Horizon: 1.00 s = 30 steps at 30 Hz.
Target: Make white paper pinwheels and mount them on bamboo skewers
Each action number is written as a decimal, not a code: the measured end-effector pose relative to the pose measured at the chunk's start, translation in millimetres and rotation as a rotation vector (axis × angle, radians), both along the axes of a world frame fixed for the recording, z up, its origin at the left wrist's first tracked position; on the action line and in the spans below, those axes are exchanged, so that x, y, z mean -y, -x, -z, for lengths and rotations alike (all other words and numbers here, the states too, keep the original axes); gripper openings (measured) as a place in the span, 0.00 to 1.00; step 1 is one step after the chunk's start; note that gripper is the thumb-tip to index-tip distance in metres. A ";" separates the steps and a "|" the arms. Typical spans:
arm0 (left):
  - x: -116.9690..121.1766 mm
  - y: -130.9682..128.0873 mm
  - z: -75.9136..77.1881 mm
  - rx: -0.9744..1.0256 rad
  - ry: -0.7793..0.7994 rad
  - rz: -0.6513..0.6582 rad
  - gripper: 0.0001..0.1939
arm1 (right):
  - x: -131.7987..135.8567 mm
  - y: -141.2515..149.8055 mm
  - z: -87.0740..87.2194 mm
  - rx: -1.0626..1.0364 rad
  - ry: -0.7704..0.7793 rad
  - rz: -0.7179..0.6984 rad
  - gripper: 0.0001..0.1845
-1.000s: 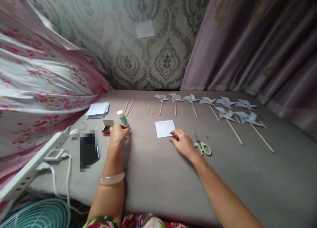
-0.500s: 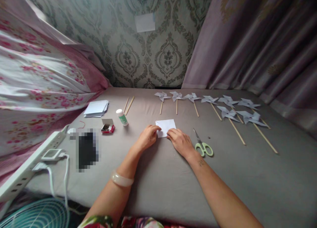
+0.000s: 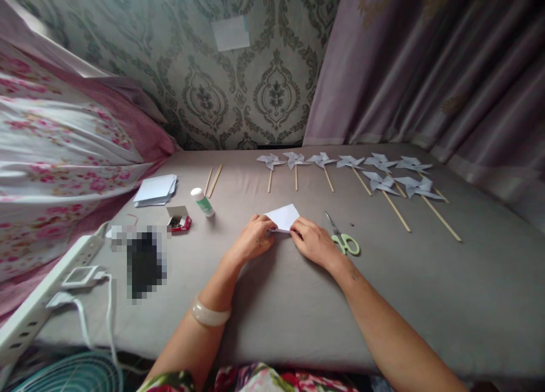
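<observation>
Left hand [image 3: 258, 237] and right hand [image 3: 313, 240] pinch the paper [image 3: 284, 217] near its corners facing the tabletop's [image 3: 289, 312] near edge. Likely light, easily creased: grip edges gently.

The sheet of paper [image 3: 284, 217] lies on the table [image 3: 264, 312] before me, between my left hand [image 3: 258, 236] and my right hand [image 3: 314, 241]. The scissors [image 3: 346, 244] are just right of my right hand. Behind them and to the right lie the pinwheels [image 3: 381, 182], six across the back, two in front at the right. Left of my left hand is the glue stick [image 3: 202, 203], loose sticks [image 3: 214, 182] behind it, the box [image 3: 179, 222] to its left, the paper stack [image 3: 154, 191] farther left and back.
</observation>
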<state>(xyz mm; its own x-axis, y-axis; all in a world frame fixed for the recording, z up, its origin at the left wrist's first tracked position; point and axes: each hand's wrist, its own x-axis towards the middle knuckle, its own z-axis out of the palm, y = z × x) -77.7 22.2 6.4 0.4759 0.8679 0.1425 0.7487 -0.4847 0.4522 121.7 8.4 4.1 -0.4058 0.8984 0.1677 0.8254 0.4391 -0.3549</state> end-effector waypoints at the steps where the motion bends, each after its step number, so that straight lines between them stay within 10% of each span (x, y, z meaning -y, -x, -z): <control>1: 0.2 -1.1 -0.4 0.002 0.012 -0.003 0.10 | 0.7 -0.2 -1.4 0.009 0.016 0.008 0.10; 30: 11.3 -16.6 -6.8 -0.168 -0.028 -0.005 0.12 | -2.2 13.9 4.5 -0.226 0.144 0.258 0.10</control>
